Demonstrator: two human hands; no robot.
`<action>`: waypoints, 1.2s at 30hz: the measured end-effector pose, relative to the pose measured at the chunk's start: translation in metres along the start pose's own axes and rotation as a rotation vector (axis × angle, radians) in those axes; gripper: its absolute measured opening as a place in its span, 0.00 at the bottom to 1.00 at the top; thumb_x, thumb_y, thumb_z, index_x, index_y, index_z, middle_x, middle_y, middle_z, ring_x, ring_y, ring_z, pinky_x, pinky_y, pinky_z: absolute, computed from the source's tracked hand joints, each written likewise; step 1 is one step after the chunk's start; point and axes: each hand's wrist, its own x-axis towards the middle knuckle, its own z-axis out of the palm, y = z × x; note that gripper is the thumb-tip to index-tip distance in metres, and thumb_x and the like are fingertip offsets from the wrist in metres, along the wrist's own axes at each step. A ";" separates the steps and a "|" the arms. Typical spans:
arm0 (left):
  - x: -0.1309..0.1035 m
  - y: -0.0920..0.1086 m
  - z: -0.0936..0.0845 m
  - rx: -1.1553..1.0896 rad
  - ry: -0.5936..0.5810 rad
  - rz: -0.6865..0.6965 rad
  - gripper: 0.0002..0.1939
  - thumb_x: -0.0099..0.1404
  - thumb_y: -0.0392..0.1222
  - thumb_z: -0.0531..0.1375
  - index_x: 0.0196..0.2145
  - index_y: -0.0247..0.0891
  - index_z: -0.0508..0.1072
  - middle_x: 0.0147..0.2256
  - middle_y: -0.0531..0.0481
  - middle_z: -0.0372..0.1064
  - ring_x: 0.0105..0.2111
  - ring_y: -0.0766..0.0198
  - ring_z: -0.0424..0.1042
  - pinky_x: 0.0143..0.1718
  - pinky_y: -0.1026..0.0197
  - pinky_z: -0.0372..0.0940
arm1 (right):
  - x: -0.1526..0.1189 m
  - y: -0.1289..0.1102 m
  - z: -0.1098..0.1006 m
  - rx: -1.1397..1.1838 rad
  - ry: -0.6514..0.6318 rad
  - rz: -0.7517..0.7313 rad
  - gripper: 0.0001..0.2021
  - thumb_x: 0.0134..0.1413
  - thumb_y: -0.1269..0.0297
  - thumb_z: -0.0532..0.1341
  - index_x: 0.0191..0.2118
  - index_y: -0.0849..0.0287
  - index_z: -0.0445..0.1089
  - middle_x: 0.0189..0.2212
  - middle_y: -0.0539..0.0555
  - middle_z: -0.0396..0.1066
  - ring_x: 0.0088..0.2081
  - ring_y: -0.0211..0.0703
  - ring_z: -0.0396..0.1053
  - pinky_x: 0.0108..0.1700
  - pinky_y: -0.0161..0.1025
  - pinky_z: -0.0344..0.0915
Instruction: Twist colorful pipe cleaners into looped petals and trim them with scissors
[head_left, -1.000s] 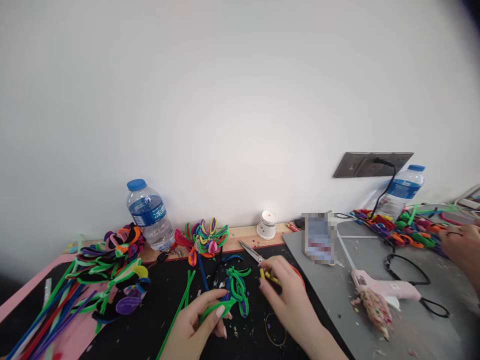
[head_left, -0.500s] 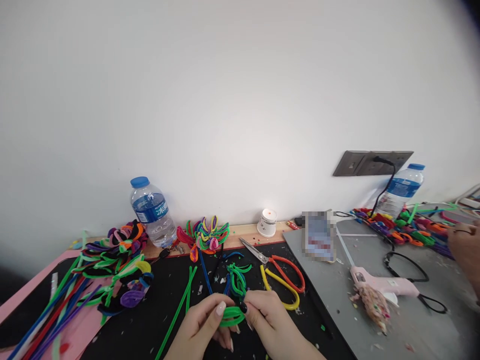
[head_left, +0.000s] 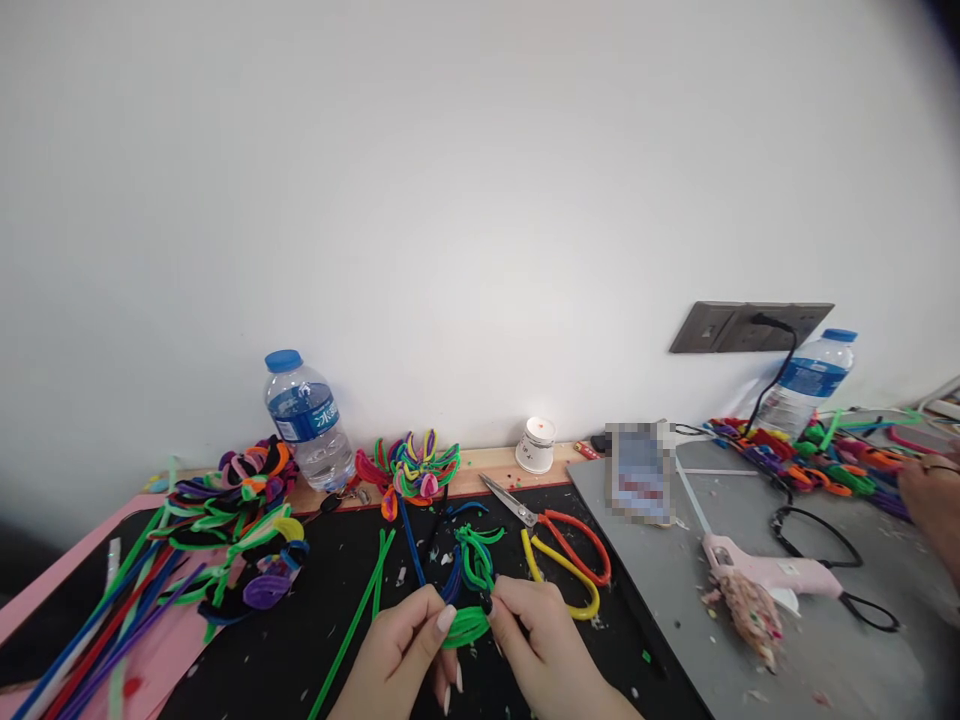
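Centrally, the left hand (head_left: 397,645) pinches the green loops (head_left: 466,627) at one end and the right hand (head_left: 541,635) at the other, presumably to keep the strands gathered; they are held over the black mat (head_left: 259,655). The scissors (head_left: 531,518) lie just beyond the right hand, handles spread, within easy reach. The glue gun (head_left: 784,572) rests well apart, probably leaving both hands elbow room.

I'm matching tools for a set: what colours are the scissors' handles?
One handle is orange-red, the other yellow, clearest in the head view.
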 end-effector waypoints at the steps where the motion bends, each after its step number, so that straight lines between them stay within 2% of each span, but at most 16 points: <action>1: 0.000 0.000 0.000 -0.005 -0.001 -0.003 0.20 0.62 0.54 0.48 0.22 0.35 0.62 0.18 0.53 0.64 0.17 0.70 0.63 0.22 0.68 0.58 | 0.001 0.000 0.000 -0.003 0.003 0.009 0.14 0.56 0.68 0.48 0.20 0.60 0.52 0.17 0.46 0.51 0.21 0.32 0.50 0.24 0.31 0.46; 5: 0.002 0.001 -0.001 0.032 -0.029 0.019 0.19 0.62 0.54 0.48 0.26 0.35 0.65 0.23 0.51 0.66 0.20 0.69 0.64 0.25 0.68 0.60 | 0.001 0.002 0.000 -0.001 -0.003 0.034 0.13 0.55 0.68 0.49 0.21 0.60 0.55 0.18 0.46 0.54 0.22 0.32 0.53 0.25 0.30 0.48; 12: 0.002 0.005 0.004 0.187 -0.062 0.040 0.17 0.63 0.51 0.46 0.29 0.37 0.65 0.24 0.51 0.68 0.21 0.69 0.66 0.26 0.68 0.59 | -0.001 0.002 0.004 0.032 -0.023 0.078 0.07 0.52 0.69 0.53 0.25 0.60 0.61 0.22 0.47 0.62 0.26 0.33 0.60 0.29 0.29 0.54; 18: 0.000 0.007 0.004 0.334 -0.003 0.047 0.16 0.64 0.49 0.44 0.28 0.38 0.64 0.18 0.55 0.64 0.21 0.67 0.66 0.27 0.68 0.57 | 0.002 0.003 0.007 0.338 -0.099 0.264 0.04 0.51 0.69 0.52 0.28 0.61 0.61 0.22 0.49 0.67 0.24 0.33 0.63 0.25 0.28 0.56; 23: 0.000 0.007 0.002 0.362 0.028 0.046 0.17 0.64 0.51 0.44 0.26 0.39 0.63 0.18 0.54 0.64 0.22 0.66 0.66 0.26 0.68 0.57 | 0.002 0.007 0.011 0.553 -0.136 0.360 0.04 0.49 0.66 0.54 0.28 0.60 0.59 0.19 0.46 0.62 0.17 0.29 0.54 0.19 0.27 0.51; 26: 0.001 0.008 0.002 0.374 0.044 0.051 0.17 0.63 0.51 0.45 0.25 0.39 0.64 0.19 0.53 0.64 0.22 0.66 0.65 0.26 0.69 0.57 | 0.003 0.008 0.012 0.616 -0.142 0.358 0.03 0.47 0.67 0.55 0.28 0.60 0.59 0.18 0.44 0.59 0.17 0.28 0.55 0.20 0.27 0.53; 32: 0.001 0.005 0.001 0.368 0.066 0.070 0.17 0.64 0.49 0.46 0.23 0.39 0.63 0.19 0.54 0.64 0.21 0.67 0.66 0.25 0.69 0.57 | 0.003 0.008 0.012 0.635 -0.166 0.369 0.01 0.46 0.70 0.53 0.28 0.60 0.58 0.19 0.45 0.61 0.17 0.28 0.55 0.20 0.27 0.54; 36: 0.003 -0.001 0.000 0.340 0.031 0.074 0.16 0.64 0.48 0.45 0.24 0.39 0.63 0.21 0.53 0.67 0.22 0.67 0.67 0.26 0.69 0.59 | 0.001 0.011 0.014 0.594 -0.151 0.356 0.04 0.44 0.73 0.51 0.29 0.60 0.58 0.19 0.45 0.61 0.18 0.29 0.55 0.20 0.26 0.53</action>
